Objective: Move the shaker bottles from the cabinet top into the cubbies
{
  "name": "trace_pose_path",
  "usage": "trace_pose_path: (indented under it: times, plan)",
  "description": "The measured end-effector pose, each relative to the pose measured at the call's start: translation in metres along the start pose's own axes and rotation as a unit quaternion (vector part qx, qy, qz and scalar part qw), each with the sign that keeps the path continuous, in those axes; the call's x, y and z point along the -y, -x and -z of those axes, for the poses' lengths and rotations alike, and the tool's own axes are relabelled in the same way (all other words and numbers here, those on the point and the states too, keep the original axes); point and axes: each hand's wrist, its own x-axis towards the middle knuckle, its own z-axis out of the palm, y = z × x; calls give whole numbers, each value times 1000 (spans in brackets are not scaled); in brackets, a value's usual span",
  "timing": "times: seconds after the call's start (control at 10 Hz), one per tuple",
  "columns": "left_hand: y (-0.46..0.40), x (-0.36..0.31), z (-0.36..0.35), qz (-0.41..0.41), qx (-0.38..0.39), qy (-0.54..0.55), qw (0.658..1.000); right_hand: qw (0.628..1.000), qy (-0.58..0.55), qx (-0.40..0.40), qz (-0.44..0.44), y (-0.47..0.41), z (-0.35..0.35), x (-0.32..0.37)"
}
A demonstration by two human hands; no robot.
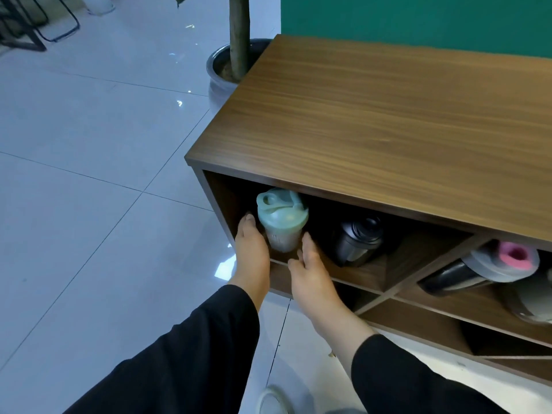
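Note:
A mint-green shaker bottle (280, 222) stands upright in the top-left cubby of the wooden cabinet (388, 121). My left hand (252, 252) lies flat against the bottle's left side with its fingers straight. My right hand (309, 267) is at the bottle's lower right, fingers apart, with a small gap to the bottle. A black shaker bottle (358, 242) leans tilted in the same cubby, to the right. In the cubby further right lies a black bottle with a grey lid and pink cap (490, 268), beside a grey bottle (534, 300). No bottle shows on the visible cabinet top.
A potted tree (239, 37) in a metal pot (216, 76) stands at the cabinet's far-left corner, against a green wall (418, 16). Glossy floor tiles (89, 174) spread to the left, with black chair legs (35, 34) at the top left. Lower cubbies (418, 327) sit below.

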Motion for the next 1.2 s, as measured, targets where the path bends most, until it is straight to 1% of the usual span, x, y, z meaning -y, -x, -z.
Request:
trace_pose_path:
  times: [0.1,0.2,0.3,0.4,0.5,0.6,0.7,0.9,1.0,1.1,1.2]
  plan:
    - [2,-2,2,13,38,53,998,1000,7,-3,9,-17,-8,2]
    - [7,-3,8,13,54,64,996,1000,9,-16,5,-33,-9,4]
    - [6,-4,12,11,45,47,998,1000,2,-16,3,-47,-6,2]
    - [1,-6,12,13,38,51,998,1000,-8,-22,4,-48,-6,2]
    - [-8,2,10,14,66,44,997,1000,-6,-13,12,-44,-7,-3]
    - [-11,10,10,20,71,17,997,1000,-13,-15,19,-50,-8,-5]
    - [-16,13,9,35,66,15,997,999,-29,-19,13,-54,-9,-4]
    - [-19,14,10,44,70,22,996,1000,-16,-6,6,-54,-10,-7]
    - [-20,19,8,36,57,19,998,1000,12,-1,10,-53,-10,-7]
    - [-21,25,3,54,3,22,998,999,34,-20,17,-53,-8,-11]
    - [-19,39,-4,96,-34,1,995,998,15,-55,-14,-46,-1,-12]
